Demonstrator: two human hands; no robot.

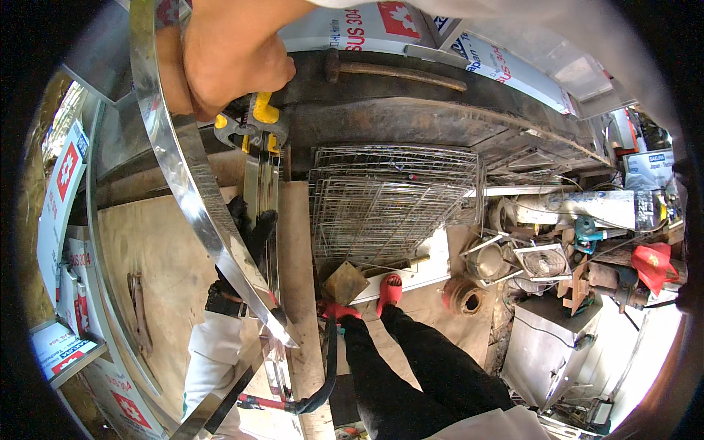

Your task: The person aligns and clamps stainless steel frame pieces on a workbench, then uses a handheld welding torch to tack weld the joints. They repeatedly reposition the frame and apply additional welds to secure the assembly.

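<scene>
Steel strip [192, 191], shiny and curved, runs beside your gloved left hand [246, 231], which rests on narrow strips [262, 192], grip unclear. Your right hand [224, 55] clasps yellow-handled pliers [253, 121] above. Bare plywood bench [150, 242] lies leftward.

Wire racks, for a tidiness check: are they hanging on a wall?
No, the wire racks lie stacked flat beside the workbench.

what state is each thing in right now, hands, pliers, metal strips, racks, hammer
right hand: bare, closed on the yellow-handled pliers
yellow-handled pliers: gripped, head down at the top of the narrow metal strip
left hand: in a black glove, against the narrow metal strip
curved steel band: bent, shiny, slanting across the view
wire racks: stacked flat
hammer: lying unused on the dark bench
</scene>
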